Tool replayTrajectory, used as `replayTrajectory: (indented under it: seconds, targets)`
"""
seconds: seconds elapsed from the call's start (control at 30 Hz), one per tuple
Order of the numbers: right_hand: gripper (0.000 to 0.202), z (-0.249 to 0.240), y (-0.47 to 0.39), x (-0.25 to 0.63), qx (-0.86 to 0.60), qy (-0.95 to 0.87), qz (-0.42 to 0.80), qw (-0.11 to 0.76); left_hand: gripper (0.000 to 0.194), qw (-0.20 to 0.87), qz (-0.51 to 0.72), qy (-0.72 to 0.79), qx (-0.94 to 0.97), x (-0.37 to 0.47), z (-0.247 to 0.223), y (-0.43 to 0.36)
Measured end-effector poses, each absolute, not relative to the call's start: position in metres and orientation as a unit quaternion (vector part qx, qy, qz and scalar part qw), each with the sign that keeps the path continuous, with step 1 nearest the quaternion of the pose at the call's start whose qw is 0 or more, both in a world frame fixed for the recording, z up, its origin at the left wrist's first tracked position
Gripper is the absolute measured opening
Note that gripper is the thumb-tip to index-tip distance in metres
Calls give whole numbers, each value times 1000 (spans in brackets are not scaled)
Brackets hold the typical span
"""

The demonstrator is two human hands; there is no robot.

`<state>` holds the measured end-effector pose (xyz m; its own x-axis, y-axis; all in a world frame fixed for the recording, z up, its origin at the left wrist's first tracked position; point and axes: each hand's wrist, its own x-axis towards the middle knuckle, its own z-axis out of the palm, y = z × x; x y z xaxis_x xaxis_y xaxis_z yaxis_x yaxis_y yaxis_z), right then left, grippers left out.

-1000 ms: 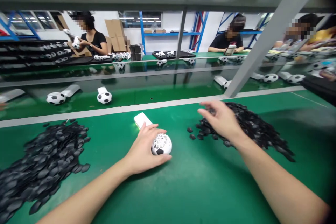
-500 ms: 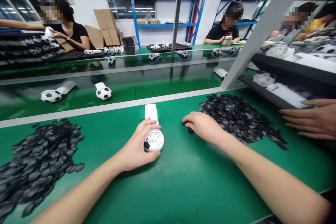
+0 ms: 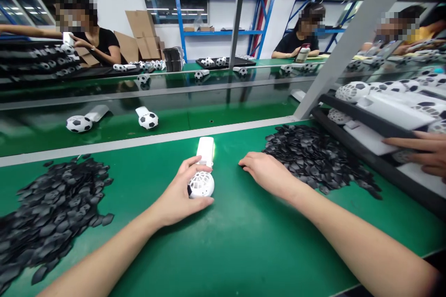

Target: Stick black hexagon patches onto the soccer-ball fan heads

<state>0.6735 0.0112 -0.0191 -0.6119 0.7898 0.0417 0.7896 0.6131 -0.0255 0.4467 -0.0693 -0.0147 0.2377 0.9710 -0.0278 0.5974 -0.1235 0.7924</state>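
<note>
A white football-shaped device (image 3: 202, 184) with a lattice front and a flat handle lies on the green table, its handle pointing away from me. My left hand (image 3: 183, 189) is curled around the ball end, thumb on the near side and fingers on the far side. A black patch shows beside its palm. My right hand (image 3: 259, 169) is low over the table to the right of the device, fingertips pinched together; what they hold, if anything, is hidden. Just beyond it lies a heap of small black panels (image 3: 313, 160).
Another black panel heap (image 3: 62, 209) spreads at left. Beyond the pale rail (image 3: 104, 147), football devices (image 3: 148, 120) ride a green belt. Stacked black trays (image 3: 369, 116) of devices stand at right, touched by another person's hand (image 3: 423, 148). A slanted post (image 3: 348, 51) rises nearby.
The pieces seen under my right fingertips no longer show. Devices on the near belt have moved right. At right, a filled tray has come down onto the stack, and the other person's hand has shifted.
</note>
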Motion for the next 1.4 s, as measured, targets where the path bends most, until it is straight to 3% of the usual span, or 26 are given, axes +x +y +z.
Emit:
replayTrajectory:
  seconds: [0.23,0.33,0.4,0.5,0.6,0.7,0.93,1.17,1.4]
  targets:
    - [19,-14,-5,656,-379,-911,-139,-78,53,336,283,550,710,447,-16,-72]
    - [20,-14,-1,655,-388,-907,-144,-75,54,332,297,557,701,447,-18,-72]
    - [20,-14,3,657,-411,-905,-107,-35,53,332,307,556,697,449,-21,-73]
    - [19,-9,3,657,-413,-905,46,88,52,327,322,559,691,452,-24,-73]
    - [8,-1,-8,650,-362,-882,223,205,52,321,334,563,685,454,-26,-74]
    - [8,2,-19,639,-313,-858,301,274,53,319,340,564,681,454,-27,-75]
    - [19,-6,-27,629,-190,-893,273,304,52,314,349,550,691,454,-28,-73]
    - [15,-6,-31,620,-142,-926,192,293,53,313,340,528,712,450,-28,-72]
    - [13,-10,-35,618,-222,-868,304,324,44,316,345,529,708,451,-24,-74]
